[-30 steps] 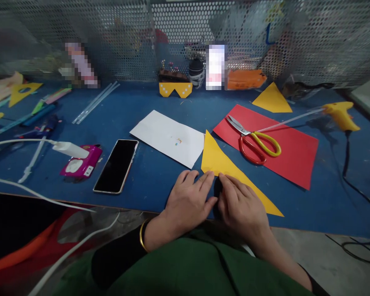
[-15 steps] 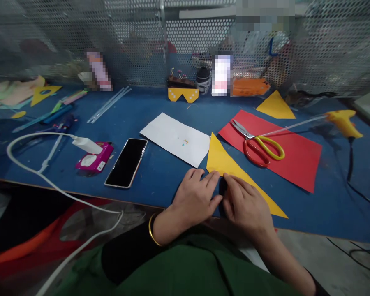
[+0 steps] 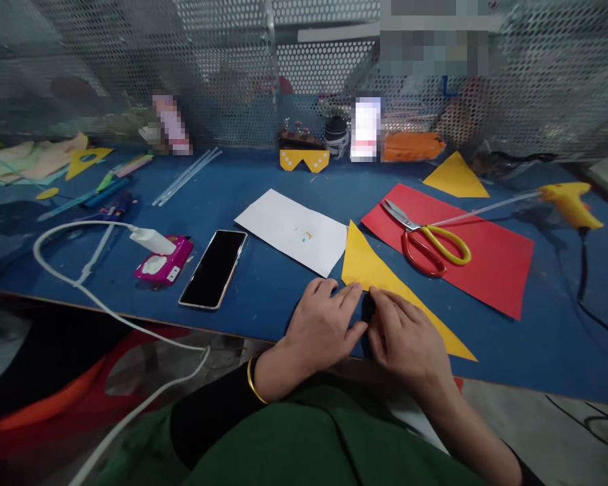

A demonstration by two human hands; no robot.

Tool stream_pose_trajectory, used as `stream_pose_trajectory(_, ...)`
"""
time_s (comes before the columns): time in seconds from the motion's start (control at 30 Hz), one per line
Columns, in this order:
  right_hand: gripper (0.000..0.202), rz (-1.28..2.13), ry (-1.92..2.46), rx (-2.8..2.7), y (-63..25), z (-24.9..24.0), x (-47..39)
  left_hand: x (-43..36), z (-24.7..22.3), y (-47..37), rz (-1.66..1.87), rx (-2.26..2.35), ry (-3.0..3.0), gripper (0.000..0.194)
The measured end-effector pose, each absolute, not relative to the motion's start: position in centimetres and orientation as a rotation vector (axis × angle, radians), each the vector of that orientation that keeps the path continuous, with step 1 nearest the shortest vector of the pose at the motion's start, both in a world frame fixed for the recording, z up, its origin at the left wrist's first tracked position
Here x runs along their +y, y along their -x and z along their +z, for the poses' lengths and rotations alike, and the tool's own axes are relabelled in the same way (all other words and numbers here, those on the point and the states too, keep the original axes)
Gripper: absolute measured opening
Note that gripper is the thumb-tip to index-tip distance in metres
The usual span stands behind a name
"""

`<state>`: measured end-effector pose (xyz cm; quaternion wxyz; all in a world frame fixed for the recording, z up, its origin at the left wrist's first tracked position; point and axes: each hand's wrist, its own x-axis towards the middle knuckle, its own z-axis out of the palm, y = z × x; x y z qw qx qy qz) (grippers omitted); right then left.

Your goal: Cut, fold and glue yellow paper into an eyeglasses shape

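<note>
A folded yellow sheet of paper (image 3: 363, 260) lies on the blue table in front of me, with a point at the top and a long slanted edge running down to the right. My left hand (image 3: 320, 320) rests at its near edge, fingertips pressed on the paper and thumb on the table side. Close beside it, my right hand (image 3: 410, 334) has bent fingers pressing the same edge and covers the paper's lower middle. The thumb of my right hand is partly hidden. Scissors (image 3: 425, 239) with one red and one yellow handle lie on a red sheet (image 3: 491, 270) to the right.
A white sheet (image 3: 294, 229) lies left of the yellow paper. Farther left are a phone (image 3: 213, 268) and a magenta power socket (image 3: 165, 260) with a white cable. A yellow glue gun (image 3: 570, 202) stands at the right. Yellow cutouts (image 3: 304, 160) and clear sticks (image 3: 187, 177) lie behind.
The view has shifted slightly, so everything sits a little farther right and lower. Both hands keep their place on the yellow paper.
</note>
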<state>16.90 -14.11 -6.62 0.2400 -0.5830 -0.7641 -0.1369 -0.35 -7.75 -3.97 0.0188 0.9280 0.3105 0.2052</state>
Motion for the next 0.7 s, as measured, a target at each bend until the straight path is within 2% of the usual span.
stream_pose_trajectory(0.7,0.042,-0.386,1.611,-2.109,-16.88,-6.38,-14.23,-7.71,-4.05,0.31,0.622,0.959,-2.884,0.051)
